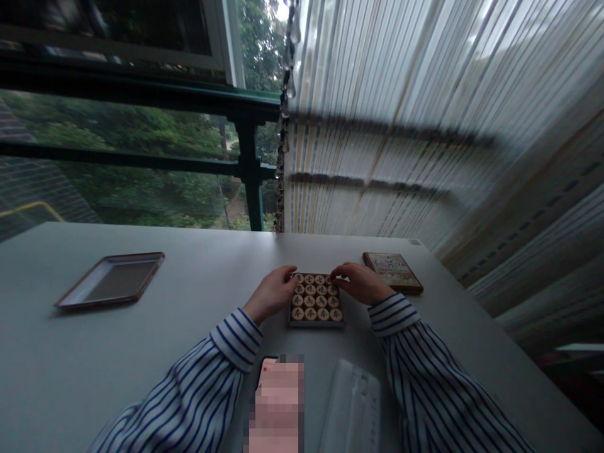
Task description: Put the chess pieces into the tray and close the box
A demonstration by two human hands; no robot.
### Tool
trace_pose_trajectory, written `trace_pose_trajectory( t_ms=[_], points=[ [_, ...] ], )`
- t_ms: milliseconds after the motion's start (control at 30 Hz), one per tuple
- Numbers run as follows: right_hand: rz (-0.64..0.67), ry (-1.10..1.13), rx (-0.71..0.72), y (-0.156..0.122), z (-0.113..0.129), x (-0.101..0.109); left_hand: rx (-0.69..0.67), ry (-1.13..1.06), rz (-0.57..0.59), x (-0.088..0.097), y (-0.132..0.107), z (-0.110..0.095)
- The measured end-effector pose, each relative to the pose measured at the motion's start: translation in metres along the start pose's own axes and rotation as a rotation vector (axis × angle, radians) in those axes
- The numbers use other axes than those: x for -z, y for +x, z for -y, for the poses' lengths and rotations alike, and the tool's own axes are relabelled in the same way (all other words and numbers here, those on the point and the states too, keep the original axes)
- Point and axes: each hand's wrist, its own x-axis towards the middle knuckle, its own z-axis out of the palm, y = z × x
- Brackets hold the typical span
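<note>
A small square box (316, 322) of round wooden game pieces (316, 300) with dark markings lies on the grey table (198, 296) in front of me. My left hand (272, 291) rests against the box's far left corner with its fingers curled onto the edge. At the far right corner, my right hand (358, 281) has its fingers bent and pinched over the top row of pieces. Both sleeves are white with blue stripes.
A shallow brown tray (113, 280) sits at the left of the table. A flat decorated box lid (393, 271) lies right of my right hand. A phone (278, 402) and a translucent plastic case (353, 406) lie near me. Window and vertical blinds (425, 126) stand behind.
</note>
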Motion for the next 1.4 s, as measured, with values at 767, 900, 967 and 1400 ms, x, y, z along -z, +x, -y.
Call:
trace_pose_trajectory(
  t_ms=[767, 900, 967, 1400],
  points=[
    [0.006, -0.033, -0.004, -0.001, 0.001, 0.002, -0.001, 0.007, -0.002, 0.000, 0.001, 0.001],
    [0.011, -0.027, 0.000, -0.001, 0.001, 0.002, -0.010, 0.023, 0.006, 0.000, 0.001, 0.001],
    [0.010, -0.026, 0.002, -0.001, 0.001, 0.002, -0.016, 0.032, 0.012, 0.001, 0.001, 0.001],
    [0.064, -0.049, 0.037, -0.007, 0.001, 0.016, -0.031, 0.027, -0.003, -0.001, 0.003, 0.005]
  ],
)
